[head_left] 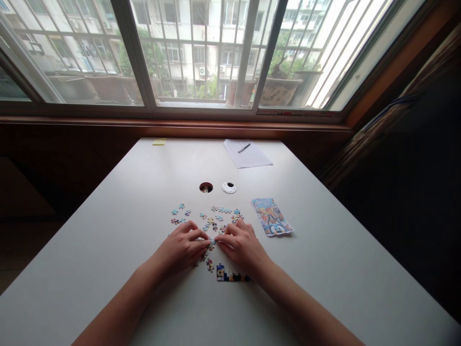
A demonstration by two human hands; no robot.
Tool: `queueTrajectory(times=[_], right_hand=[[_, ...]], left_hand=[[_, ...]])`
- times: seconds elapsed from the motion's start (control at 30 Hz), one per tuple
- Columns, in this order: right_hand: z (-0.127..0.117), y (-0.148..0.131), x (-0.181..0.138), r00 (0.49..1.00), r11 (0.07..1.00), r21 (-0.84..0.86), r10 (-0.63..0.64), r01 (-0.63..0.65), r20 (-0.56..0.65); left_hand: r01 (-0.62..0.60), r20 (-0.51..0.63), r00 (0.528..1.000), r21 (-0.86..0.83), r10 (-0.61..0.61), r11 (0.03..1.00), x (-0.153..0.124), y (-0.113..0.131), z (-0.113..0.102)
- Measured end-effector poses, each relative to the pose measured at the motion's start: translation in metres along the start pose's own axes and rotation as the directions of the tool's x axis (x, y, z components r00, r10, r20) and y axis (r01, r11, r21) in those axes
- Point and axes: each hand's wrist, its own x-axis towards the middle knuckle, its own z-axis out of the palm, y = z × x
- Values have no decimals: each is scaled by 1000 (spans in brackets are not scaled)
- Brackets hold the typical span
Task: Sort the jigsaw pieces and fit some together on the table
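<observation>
Loose jigsaw puzzle pieces (211,222) lie spread on the white table around both hands. My left hand (185,242) is closed, its fingertips pinched at a small light-blue puzzle piece (212,240). From the other side, the curled thumb and fingers of my right hand (241,244) meet at the same spot, also pinching at puzzle pieces. The fingertips of the two hands nearly touch, and the exact grip is partly hidden. Below my right hand lies a joined dark strip of puzzle (230,275), its right end covered by the wrist.
A colourful picture sheet (272,217) lies right of my right hand. Farther back are a round cable hole (206,187), its loose cover (229,187), paper sheets (248,156) with a pen (244,148), and a yellow sticky pad (159,142). A barred window stands beyond the table.
</observation>
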Motion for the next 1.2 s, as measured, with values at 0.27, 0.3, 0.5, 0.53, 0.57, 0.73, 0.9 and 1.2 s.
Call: queueTrajectory(times=[0.27,0.3,0.5,0.53,0.57,0.73,0.9,1.2], right_hand=[[0,1,-1,1000,1000,-20,-20,20,-3],[-1,2,-1,1000,1000,-23,-21,21,-2],[-9,8,-3,999,1000,-23,-19,18,-31],[-9,9,-3,999,999,-24,-32,31,-38],[-10,9,-4,998,998,-25,-51,50,-39],[-9,6,-5,988,987,-45,-151,151,23],[-6,1,-5,987,983,-88,-155,159,48],[-6,3,-4,983,977,-117,-168,176,73]], left_hand=[[-6,18,1000,26,5,1000,1,2,-1],[-5,15,1000,23,4,1000,1,2,-2],[7,28,1000,15,-7,1000,1,3,-3],[8,31,999,17,-9,1000,2,3,-3],[10,35,999,21,-11,1000,2,3,-3],[8,40,999,33,-10,999,2,4,-3],[10,22,1000,22,-10,1000,2,4,-3],[2,14,1000,30,-3,1000,3,5,-3]])
